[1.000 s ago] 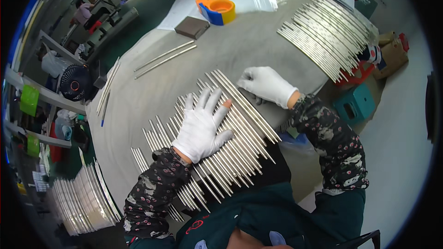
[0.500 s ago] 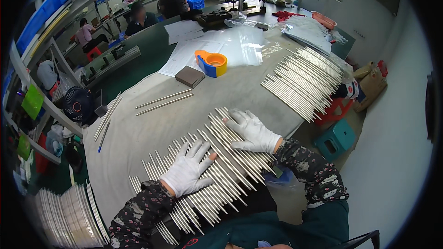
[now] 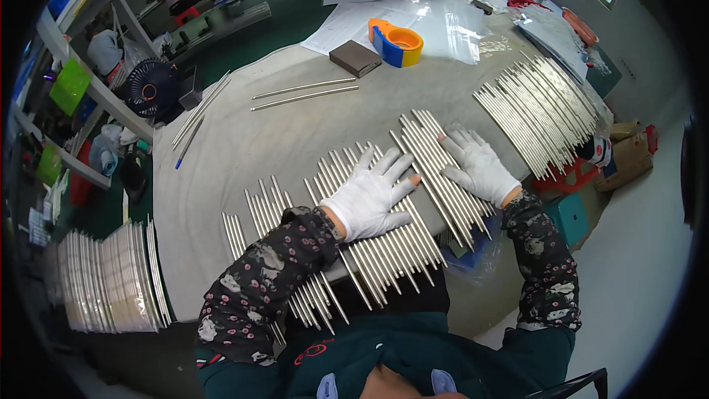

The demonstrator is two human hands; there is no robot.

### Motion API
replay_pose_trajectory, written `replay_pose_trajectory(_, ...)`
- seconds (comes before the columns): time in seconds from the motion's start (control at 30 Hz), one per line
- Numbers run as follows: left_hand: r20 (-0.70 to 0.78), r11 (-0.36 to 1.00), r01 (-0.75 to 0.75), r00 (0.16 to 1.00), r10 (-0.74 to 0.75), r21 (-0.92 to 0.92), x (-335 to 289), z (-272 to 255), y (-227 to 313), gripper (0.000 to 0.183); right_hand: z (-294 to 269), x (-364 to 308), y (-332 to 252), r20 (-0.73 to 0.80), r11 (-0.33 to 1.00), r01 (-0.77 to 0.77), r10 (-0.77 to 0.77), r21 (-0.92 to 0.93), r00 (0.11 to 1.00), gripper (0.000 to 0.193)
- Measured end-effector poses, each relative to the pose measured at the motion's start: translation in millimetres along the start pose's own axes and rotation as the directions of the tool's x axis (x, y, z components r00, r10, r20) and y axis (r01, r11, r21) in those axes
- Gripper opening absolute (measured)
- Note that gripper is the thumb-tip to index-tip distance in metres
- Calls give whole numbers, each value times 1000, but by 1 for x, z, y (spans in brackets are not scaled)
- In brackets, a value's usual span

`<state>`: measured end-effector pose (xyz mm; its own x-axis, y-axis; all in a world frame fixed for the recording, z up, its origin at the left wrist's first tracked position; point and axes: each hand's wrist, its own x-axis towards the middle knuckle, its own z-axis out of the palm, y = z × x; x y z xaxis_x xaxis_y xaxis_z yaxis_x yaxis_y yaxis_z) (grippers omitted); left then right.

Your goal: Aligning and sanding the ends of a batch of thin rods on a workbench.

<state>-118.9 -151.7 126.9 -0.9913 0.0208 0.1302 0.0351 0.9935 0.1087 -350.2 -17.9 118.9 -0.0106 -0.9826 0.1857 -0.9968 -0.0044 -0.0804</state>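
Note:
Both my hands wear white gloves with some fingertips bare. My left hand [image 3: 367, 196] lies flat with fingers spread on a row of thin silvery metal rods [image 3: 395, 257] at the table's near edge. My right hand [image 3: 481, 166] rests, fingers outstretched, on the right-hand batch of rods [image 3: 436, 174]. A narrow gap separates that batch from the rods under my left hand. More rods [image 3: 260, 210] lie left of my left hand, in small groups with uneven ends. My left forearm hides part of the row, and several rods overhang the edge.
A bundle of rods [image 3: 539, 114] lies at the table's right edge. Farther back are two loose rods [image 3: 304, 97], a brown block [image 3: 354, 58] and an orange-and-blue tape dispenser [image 3: 396, 43]. A blue pen [image 3: 189, 144] lies left. Wrapped rods [image 3: 111, 281] stand lower left; a teal stool [image 3: 567, 214] stands right.
The whole view has shifted, so the table sits higher and farther right. Both hands have slid somewhat rightward over the rods, and a gap has widened among the left rods.

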Motion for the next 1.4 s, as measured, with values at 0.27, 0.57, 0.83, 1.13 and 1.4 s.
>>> replay_pose_trajectory(0.27, -157, 997, -60, 986, 52, -46, 20, 20, 9, 61, -3, -9, -4, -33, 999, -8, 7, -32, 999, 57)
replay_pose_trajectory(0.57, -5, 999, -15, 1000, 15, -39, -103, -15, -8, 67, -11, 29, -115, 90, 952, 306, -306, 7, 948, 65)
replay_pose_trajectory(0.83, -25, 921, 387, 921, -388, -32, -200, -21, 19, 81, -14, 12, -191, 81, 802, 481, -538, 354, 839, 78)
replay_pose_trajectory(1.13, -14, 895, 436, 898, -439, -93, -205, -18, 122, 86, -20, -40, -216, 160, 866, 440, -481, 238, 862, 82)
replay_pose_trajectory(1.4, -101, 890, 439, 887, -451, -123, -177, -12, 109, 83, -4, -20, -223, 67, 919, 376, -385, 115, 920, 83)
